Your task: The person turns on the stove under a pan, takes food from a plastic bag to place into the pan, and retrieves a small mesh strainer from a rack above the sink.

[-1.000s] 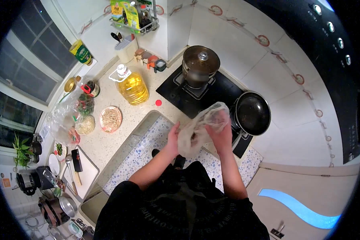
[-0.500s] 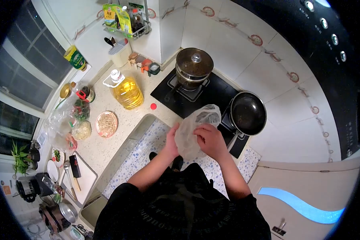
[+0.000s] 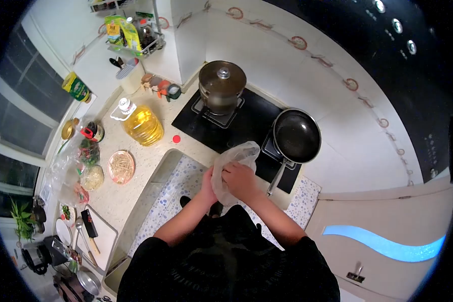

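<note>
Bag, head view: translucent whitish plastic bag (image 3: 250,149), thin and crumpled, held in the air between the person's body and the black glass hob (image 3: 254,109), over the blue-speckled floor (image 3: 167,201). Its loose upper end stands out beyond the knuckles; its contents, if any, cannot be made out.
Left hand: the left hand (image 3: 209,186) grips the bag from its left side, most fingers hidden by the film.
Right hand: the right hand (image 3: 239,179) lies over the bag with fingers bent, close against the left; whether it pinches the film or reaches inside, I cannot tell.
Handling: the bag looks very light, limp and rather slippery, likely to cling to itself and to tear if pulled hard.
Hold: the gathered side seems the surest grip for one hand, the loose rim for the other, pinched between thumb and finger.
Hob: round pot with a glass lid (image 3: 222,80) on the far burner; round black frying pan (image 3: 298,136) on the nearer one, its handle pointing toward the person, near the right forearm.
Counter: clear plastic bottle of yellow oil (image 3: 145,126), with a small red disc (image 3: 176,139) beside it and pale shredded strips (image 3: 121,166) on a round plate nearby.
</note>
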Demonstrator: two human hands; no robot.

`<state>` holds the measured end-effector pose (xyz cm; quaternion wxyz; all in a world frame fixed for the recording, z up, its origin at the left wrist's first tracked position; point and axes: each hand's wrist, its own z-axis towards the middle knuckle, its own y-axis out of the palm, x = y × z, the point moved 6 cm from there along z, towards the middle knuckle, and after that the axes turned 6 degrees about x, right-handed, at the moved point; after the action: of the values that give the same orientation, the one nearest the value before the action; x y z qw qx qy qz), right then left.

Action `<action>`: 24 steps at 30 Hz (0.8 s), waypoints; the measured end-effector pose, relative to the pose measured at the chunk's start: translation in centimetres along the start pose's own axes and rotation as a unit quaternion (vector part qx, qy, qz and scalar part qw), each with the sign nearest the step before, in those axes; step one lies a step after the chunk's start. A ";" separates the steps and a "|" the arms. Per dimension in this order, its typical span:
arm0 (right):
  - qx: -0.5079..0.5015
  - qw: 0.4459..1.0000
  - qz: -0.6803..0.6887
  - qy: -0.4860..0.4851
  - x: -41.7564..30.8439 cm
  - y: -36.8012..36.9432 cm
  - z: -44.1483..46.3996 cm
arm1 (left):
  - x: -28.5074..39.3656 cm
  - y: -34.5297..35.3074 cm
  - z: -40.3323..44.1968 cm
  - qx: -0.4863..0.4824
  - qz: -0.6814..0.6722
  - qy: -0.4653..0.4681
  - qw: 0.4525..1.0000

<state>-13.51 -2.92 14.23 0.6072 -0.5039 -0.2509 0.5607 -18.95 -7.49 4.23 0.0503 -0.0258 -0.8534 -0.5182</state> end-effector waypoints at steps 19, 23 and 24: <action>0.204 0.889 0.186 0.366 15.2 -11.4 -7.0 | -2.2 5.1 0.4 -0.161 0.302 0.130 0.931; 0.213 0.877 0.117 0.416 27.2 -9.3 -11.0 | 0.0 4.2 0.3 -0.127 0.590 0.332 0.725; 0.191 0.880 0.084 0.427 29.2 -8.5 -11.8 | 0.1 3.4 0.6 -0.111 0.583 0.330 0.734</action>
<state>7.55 21.62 9.86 0.6903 -0.5882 0.1881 0.3771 -18.79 -5.42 6.99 0.6177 -0.3515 -0.5369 -0.4546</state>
